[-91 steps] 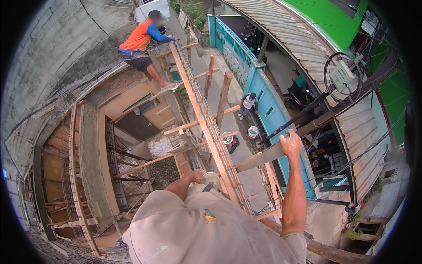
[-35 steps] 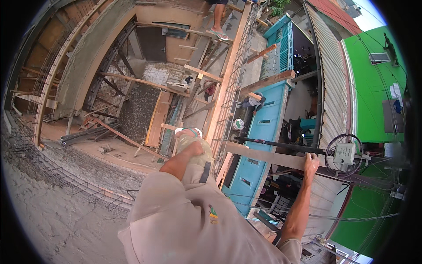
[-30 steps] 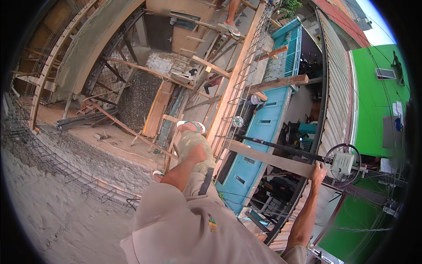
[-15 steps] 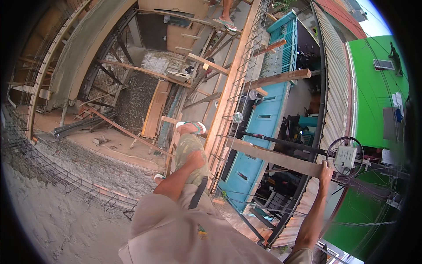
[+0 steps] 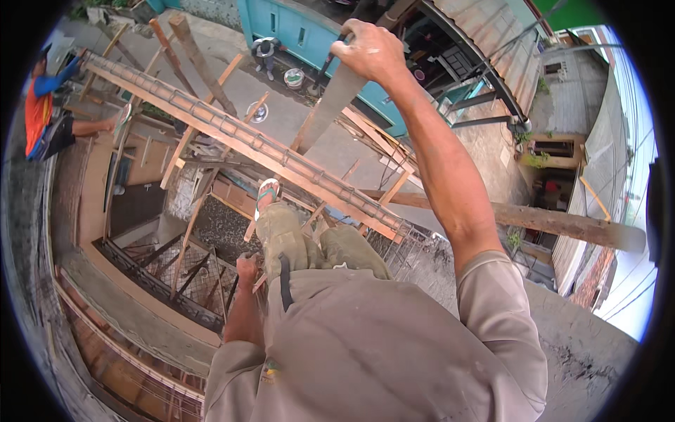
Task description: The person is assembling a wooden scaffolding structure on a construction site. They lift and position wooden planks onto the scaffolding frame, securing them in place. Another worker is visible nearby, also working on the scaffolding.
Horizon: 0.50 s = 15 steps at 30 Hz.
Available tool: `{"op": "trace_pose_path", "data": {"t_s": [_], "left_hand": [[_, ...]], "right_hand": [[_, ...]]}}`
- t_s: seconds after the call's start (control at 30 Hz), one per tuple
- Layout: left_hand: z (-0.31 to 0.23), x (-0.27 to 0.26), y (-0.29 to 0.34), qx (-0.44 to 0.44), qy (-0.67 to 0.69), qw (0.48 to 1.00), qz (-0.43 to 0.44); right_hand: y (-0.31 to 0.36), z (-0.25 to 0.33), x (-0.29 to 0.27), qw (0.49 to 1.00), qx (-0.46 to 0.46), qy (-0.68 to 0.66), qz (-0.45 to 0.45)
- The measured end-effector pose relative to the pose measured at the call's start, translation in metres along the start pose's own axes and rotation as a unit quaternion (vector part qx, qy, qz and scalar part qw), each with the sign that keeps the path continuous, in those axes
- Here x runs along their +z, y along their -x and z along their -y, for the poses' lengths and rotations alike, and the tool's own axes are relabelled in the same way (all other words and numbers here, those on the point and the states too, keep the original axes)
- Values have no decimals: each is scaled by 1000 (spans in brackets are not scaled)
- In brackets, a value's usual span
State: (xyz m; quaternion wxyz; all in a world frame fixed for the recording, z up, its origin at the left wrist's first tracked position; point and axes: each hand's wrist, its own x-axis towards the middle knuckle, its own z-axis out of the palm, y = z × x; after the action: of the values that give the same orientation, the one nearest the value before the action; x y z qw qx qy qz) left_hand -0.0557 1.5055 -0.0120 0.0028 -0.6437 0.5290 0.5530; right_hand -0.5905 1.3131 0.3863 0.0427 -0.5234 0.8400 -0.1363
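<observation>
At the upper centre my right hand (image 5: 373,53) is closed on the near end of a flat grey-brown wooden board (image 5: 327,112), which slants down past the formwork beam. My left hand (image 5: 246,267) forms a fist beside my left thigh; what it grips, if anything, is hidden. A long wooden formwork beam (image 5: 295,167) with a rebar cage (image 5: 211,109) along it crosses in front of me. My sandalled foot (image 5: 268,191) is close to its near side, above timber struts.
A person in orange (image 5: 41,105) is at the beam's far left end. Below, another person (image 5: 264,55) crouches near a bucket (image 5: 294,77) and a basin (image 5: 258,112). A thick round log (image 5: 569,226) juts right. Below left lies an open drop with timber and mesh (image 5: 190,271).
My view has swung round, bringing the person in orange into sight. My right hand still holds the board and now appears higher and further left. My left fist has come into view.
</observation>
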Motion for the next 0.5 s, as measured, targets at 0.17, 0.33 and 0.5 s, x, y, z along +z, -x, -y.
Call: {"op": "trace_pose_path", "data": {"t_s": [0.17, 0.33, 0.5], "left_hand": [[-136, -55, -44, -60, 67, 995, 51], [-395, -55, -70, 204, 57, 977, -15], [-629, 4, -20, 530, 39, 847, -11]], "right_hand": [[12, -1, 5, 988, 30, -143, -50], [33, -3, 18, 914, -1, -298, -275], [160, -50, 94, 871, 49, -344, -346]]}}
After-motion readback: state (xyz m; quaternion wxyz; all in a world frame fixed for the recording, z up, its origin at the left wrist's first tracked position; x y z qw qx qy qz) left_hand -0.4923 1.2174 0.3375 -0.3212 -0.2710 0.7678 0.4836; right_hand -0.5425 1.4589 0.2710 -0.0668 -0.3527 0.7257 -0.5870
